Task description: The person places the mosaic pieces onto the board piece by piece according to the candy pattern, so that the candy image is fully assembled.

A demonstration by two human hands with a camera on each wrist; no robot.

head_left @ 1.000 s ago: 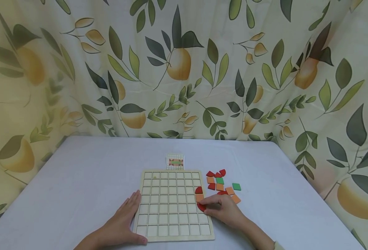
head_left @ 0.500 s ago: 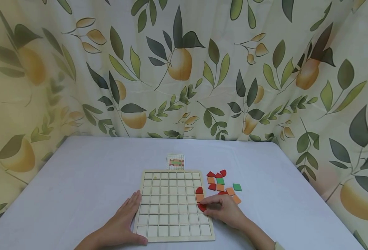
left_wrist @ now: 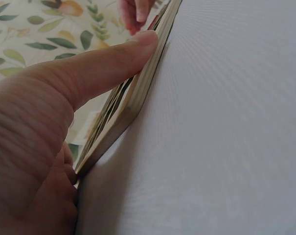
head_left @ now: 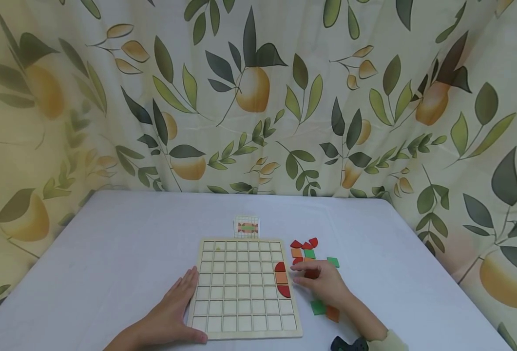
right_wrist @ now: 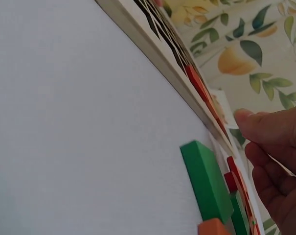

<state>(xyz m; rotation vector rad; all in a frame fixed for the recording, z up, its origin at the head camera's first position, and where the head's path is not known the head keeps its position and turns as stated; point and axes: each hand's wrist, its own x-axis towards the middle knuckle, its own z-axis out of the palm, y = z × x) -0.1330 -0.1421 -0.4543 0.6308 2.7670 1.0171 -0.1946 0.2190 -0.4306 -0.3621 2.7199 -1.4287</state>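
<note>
A wooden grid board (head_left: 245,336) lies on the white table. In its rightmost column sit a red half-round shape (head_left: 280,266), an orange square (head_left: 281,278) and a red quarter-round piece (head_left: 284,291). My left hand (head_left: 166,312) lies along the board's left edge, fingers straight, with its thumb (left_wrist: 123,58) on the near edge in the left wrist view. My right hand (head_left: 321,282) hovers over loose pieces right of the board, with thumb and index finger apart. In the right wrist view nothing shows between those fingers (right_wrist: 270,125). This hand hides some pieces.
Behind the board lies a small pattern card (head_left: 247,226). Loose red pieces (head_left: 296,243), orange squares (head_left: 296,253) and green squares (head_left: 333,262) lie to the right, with another green square (head_left: 317,307) nearer. A black object (head_left: 349,343) shows by the right wrist. A patterned curtain (head_left: 258,146) hangs behind.
My right hand has let go of the red quarter-round piece on the board and moved up and right, over the loose pieces. My left hand has stayed in place.
</note>
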